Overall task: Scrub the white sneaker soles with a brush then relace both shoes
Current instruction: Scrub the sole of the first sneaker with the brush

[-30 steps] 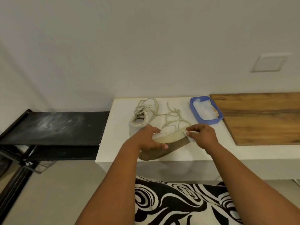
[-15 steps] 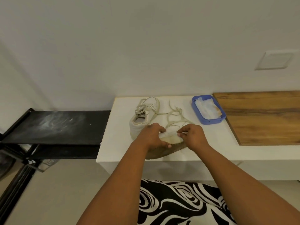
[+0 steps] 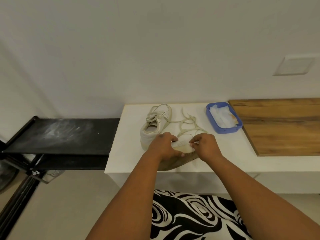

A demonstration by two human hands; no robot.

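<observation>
Two white sneakers lie on a white bench (image 3: 124, 149). The near sneaker (image 3: 183, 146) is tipped on its side, its tan ribbed sole (image 3: 174, 165) facing me and its loose laces (image 3: 189, 122) trailing behind. My left hand (image 3: 165, 148) grips this sneaker at the heel end, fingers curled over the upper. My right hand (image 3: 207, 146) pinches a small white piece, possibly a wipe, against the sneaker's pale sole edge. The other sneaker (image 3: 154, 126) stands upright just behind, laced, apart from both hands. No brush shows.
A blue tub (image 3: 225, 131) holding white wipes sits at the back right of the bench, beside a wooden board (image 3: 280, 125). A black metal rack (image 3: 60, 134) adjoins the bench on the left. Black-and-white patterned cloth (image 3: 194, 215) covers my lap below.
My right hand has slid left along the sole edge, from the toe end toward my left hand. My left hand keeps its hold on the sneaker.
</observation>
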